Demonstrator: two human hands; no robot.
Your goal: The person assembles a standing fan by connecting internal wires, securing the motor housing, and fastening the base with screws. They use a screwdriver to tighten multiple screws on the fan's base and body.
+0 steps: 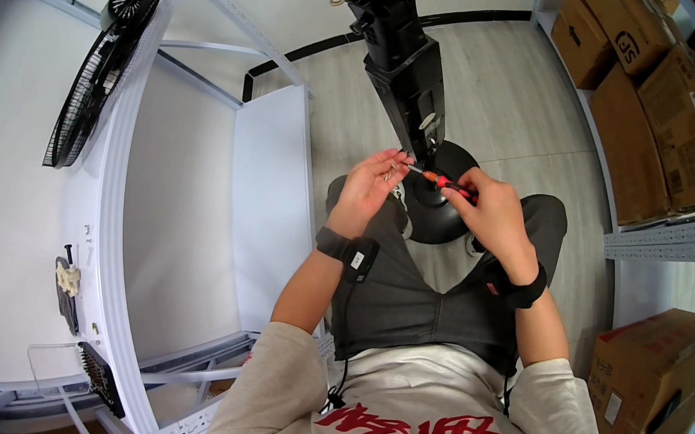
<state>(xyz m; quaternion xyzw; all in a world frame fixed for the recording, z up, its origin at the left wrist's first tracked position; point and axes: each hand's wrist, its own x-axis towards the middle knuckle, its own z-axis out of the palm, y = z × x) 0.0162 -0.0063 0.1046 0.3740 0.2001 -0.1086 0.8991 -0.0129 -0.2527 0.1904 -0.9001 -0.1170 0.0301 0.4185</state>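
Observation:
My right hand is closed around the red and black handle of a screwdriver, whose shaft points left. Close to its tip, the fingers of my left hand are pinched together; what they hold, if anything, is too small to make out. Just beyond both hands rises a black column of what looks like a pedestal fan, leaning in the view from the upper middle. Its round black base rests on the floor between my legs. The screwdriver tip is beside the column's lower end.
On the white shelf at left lie a black fan grille with its motor part, a dark tool with a whitish lump, and a black bristled piece. Cardboard boxes fill the right rack, with another box lower down.

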